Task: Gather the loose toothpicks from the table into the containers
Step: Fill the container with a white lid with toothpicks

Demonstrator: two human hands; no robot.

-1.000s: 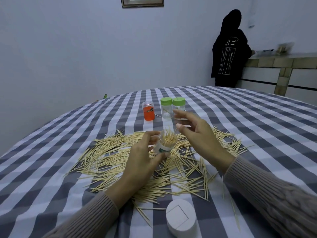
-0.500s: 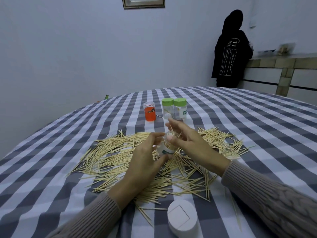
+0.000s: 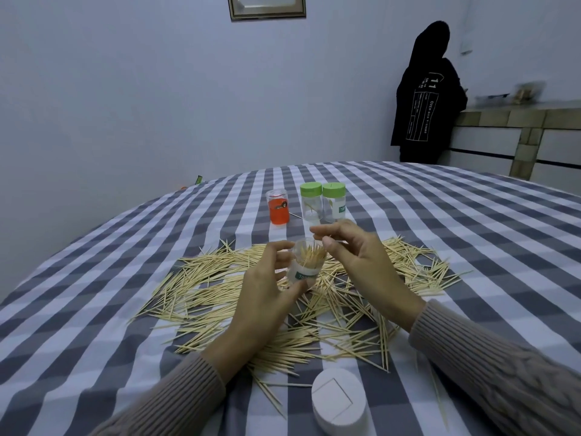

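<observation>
On the checked counter (image 3: 440, 221) the orange jar (image 3: 278, 211) stood far left of two green-lidded jars (image 3: 322, 205), with loose toothpicks (image 3: 201, 287) spread wide around both hands. The left hand (image 3: 261, 297) held the open container (image 3: 306, 265) in a curled grip, tilted and packed nearly full, while the right hand (image 3: 355, 262) hovered at its mouth, fingers pinched narrow, seemingly on a toothpick. Judged risk: the tilt and crowding could spill sticks back out or jam fresh ones at the rim.

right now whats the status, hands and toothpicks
Left hand grips open jar, partly filled with toothpicks. Right hand just above the rim, fingers curled; pinch unclear. Loose toothpicks cover the cloth. Nothing in the way.
</observation>
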